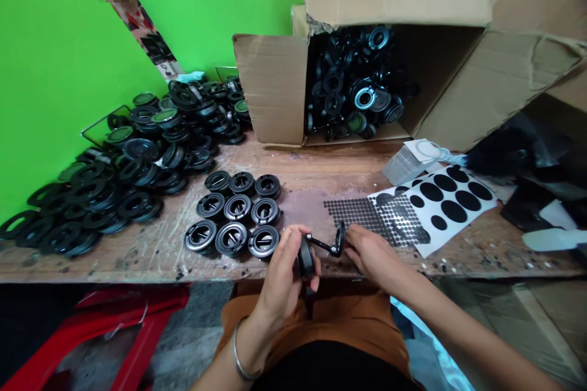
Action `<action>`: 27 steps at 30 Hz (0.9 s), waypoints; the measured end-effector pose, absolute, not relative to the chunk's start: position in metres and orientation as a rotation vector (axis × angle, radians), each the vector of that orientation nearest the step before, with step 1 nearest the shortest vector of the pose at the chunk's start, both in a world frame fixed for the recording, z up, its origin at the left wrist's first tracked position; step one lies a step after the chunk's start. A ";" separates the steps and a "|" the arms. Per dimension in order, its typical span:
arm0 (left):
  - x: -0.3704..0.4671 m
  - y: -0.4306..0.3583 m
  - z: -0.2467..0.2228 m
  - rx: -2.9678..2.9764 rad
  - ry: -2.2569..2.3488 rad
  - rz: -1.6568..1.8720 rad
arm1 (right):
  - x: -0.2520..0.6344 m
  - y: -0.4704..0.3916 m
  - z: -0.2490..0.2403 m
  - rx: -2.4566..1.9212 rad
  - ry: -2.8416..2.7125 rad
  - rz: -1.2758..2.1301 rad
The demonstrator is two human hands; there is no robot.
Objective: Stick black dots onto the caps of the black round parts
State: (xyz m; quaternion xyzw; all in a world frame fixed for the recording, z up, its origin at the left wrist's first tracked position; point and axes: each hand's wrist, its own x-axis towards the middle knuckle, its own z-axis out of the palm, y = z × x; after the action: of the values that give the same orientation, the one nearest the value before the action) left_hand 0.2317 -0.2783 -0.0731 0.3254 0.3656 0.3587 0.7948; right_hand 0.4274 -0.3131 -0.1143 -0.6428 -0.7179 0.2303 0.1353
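Note:
My left hand (282, 272) is closed around the thick round base of a black folding holder (306, 259), held above the table's front edge. From that base a thin jointed arm (323, 244) reaches right to a black ring (340, 237), seen almost edge-on. The fingers of my right hand (369, 252) are bent and pinch at the ring's right side; their tips are partly hidden. Just left of my left hand, similar round black holders (238, 207) lie folded in neat rows, slotted faces upward.
A big pile of black holders (142, 149) covers the table's left side. An open cardboard box (270, 88) at the back holds more. Right of centre lie a sheet of small dots (394, 220), a sheet with large black circles (454, 201) and a stack of cards (403, 162).

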 end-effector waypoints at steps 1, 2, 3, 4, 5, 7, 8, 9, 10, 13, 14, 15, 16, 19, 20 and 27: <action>0.231 -0.279 -0.074 0.683 0.789 0.768 | 0.426 -0.312 -0.114 -1.858 -2.087 0.664; 0.231 -0.279 -0.075 0.666 0.791 0.765 | 0.426 -0.311 -0.114 -1.858 -2.089 0.653; 0.231 -0.280 -0.076 0.649 0.792 0.759 | 0.425 -0.311 -0.115 -1.863 -2.083 0.636; 0.230 -0.280 -0.076 0.633 0.792 0.753 | 0.425 -0.312 -0.115 -1.864 -2.072 0.621; 0.230 -0.280 -0.076 0.619 0.791 0.743 | 0.426 -0.313 -0.115 -1.856 -2.052 0.614; 0.230 -0.281 -0.076 0.604 0.793 0.725 | 0.430 -0.315 -0.112 -1.807 -1.959 0.646; 0.230 -0.281 -0.076 0.606 0.799 0.718 | 0.434 -0.316 -0.108 -1.773 -1.878 0.677; 0.230 -0.281 -0.076 0.618 0.807 0.708 | 0.437 -0.317 -0.101 -1.734 -1.783 0.712; 0.231 -0.281 -0.077 0.639 0.818 0.697 | 0.439 -0.318 -0.093 -1.690 -1.693 0.742; 0.234 -0.284 -0.079 0.732 0.849 0.659 | 0.437 -0.318 -0.065 -1.550 -1.600 0.778; 0.236 -0.285 -0.080 0.762 0.858 0.648 | 0.432 -0.318 -0.057 -1.509 -1.627 0.774; 0.237 -0.286 -0.080 0.785 0.865 0.639 | 0.427 -0.318 -0.051 -1.479 -1.663 0.766; 0.239 -0.287 -0.081 0.805 0.869 0.630 | 0.420 -0.317 -0.047 -1.461 -1.697 0.752; 0.243 -0.291 -0.082 0.851 0.856 0.592 | 0.405 -0.315 -0.046 -1.457 -1.767 0.711; 0.243 -0.292 -0.083 0.860 0.847 0.583 | 0.401 -0.314 -0.047 -1.469 -1.779 0.703; 0.244 -0.293 -0.083 0.700 0.863 0.536 | 0.402 -0.316 -0.052 -1.476 -1.859 0.616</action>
State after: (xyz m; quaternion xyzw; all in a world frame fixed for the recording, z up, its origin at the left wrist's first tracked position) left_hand 0.2436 -0.2929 -0.0825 0.3284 0.4045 0.2515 0.8156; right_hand 0.4023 -0.3156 -0.0523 -0.5664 -0.7134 0.2365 0.3380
